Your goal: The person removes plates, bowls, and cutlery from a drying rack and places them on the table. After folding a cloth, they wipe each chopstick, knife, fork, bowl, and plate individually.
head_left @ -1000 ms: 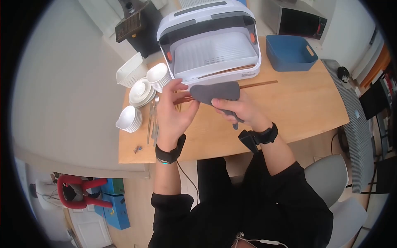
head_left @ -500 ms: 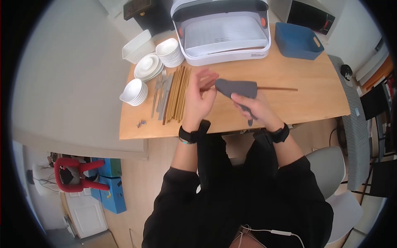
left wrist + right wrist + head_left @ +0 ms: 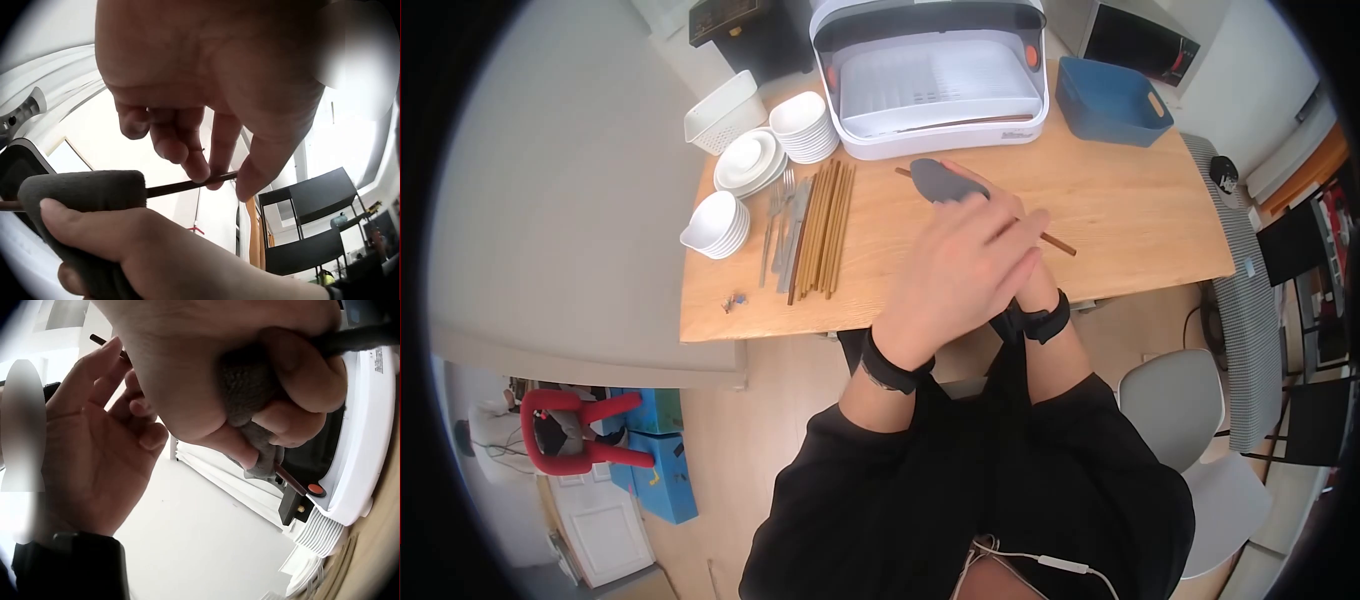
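Observation:
My right hand (image 3: 134, 240) grips a dark grey cloth (image 3: 945, 183) folded round a brown chopstick (image 3: 1060, 243). The thumb presses along the cloth in the left wrist view. One end of the chopstick sticks out past the cloth at the upper left, the other at the lower right. Crossing over the right hand in the head view, my left hand (image 3: 955, 270) pinches the bare right-hand length between thumb and fingertips. Much of the right hand is hidden behind it there. To the left on the table lies a row of chopsticks (image 3: 825, 230), beside forks and knives (image 3: 793, 235).
A white dish cabinet (image 3: 940, 147) with its lid raised stands at the table's back, a chopstick in its front. Stacked bowls (image 3: 805, 125), plates (image 3: 750, 165), more bowls (image 3: 718, 225) and a white basket (image 3: 725, 112) fill the left. A blue bin (image 3: 1115, 105) stands at right.
My left hand has swung rightward from the cloth's left end, over the right hand, and now pinches the chopstick's right end. The chopstick has tilted, its right end lower.

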`<state>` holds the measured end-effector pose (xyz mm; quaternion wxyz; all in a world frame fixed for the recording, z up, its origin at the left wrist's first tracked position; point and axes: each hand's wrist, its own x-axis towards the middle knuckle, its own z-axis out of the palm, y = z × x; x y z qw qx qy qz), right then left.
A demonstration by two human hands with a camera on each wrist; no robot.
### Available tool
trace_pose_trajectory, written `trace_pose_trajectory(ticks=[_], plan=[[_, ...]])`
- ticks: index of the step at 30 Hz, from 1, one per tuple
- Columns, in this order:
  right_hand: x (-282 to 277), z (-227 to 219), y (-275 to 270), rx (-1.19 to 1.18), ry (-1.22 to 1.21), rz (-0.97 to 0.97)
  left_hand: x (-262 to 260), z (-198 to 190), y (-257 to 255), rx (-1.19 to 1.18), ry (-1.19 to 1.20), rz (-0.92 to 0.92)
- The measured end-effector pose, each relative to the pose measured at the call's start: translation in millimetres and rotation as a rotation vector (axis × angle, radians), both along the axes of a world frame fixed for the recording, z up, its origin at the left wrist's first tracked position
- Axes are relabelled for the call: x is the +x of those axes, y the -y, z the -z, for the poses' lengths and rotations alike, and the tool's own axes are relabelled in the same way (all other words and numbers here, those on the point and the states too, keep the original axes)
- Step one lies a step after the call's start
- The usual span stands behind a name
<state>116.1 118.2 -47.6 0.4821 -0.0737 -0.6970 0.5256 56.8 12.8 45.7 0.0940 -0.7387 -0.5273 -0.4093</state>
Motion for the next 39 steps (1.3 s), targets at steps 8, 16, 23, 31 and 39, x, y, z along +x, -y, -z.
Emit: trace_pose_trajectory(ticks=[8, 16, 23, 31, 39], plan=[[27.3, -8.4, -61.5, 0.195, 0.445, 0.703, 19.1, 9.8, -14.8, 0.242, 0.032, 0.092], [142.0, -16.4, -181.3, 0.041, 0.345, 1.186, -17.9, 41.4, -14.1, 0.382, 1.206, 0.134], [179.5, -22.4, -92.6, -0.433, -0.021, 0.909, -134.5, 101.3, -115.8, 0.054, 1.804, 0.2], [176.3, -22.4, -65.7, -0.527, 0.053, 0.784, -140.6, 127.2, -174.5, -0.241, 1.625, -0.099], [145.4, -42.8, -45.9, -0.629, -0.025, 0.476, -169.2, 128.5, -55.4, -0.303, 0.501, -0.828]])
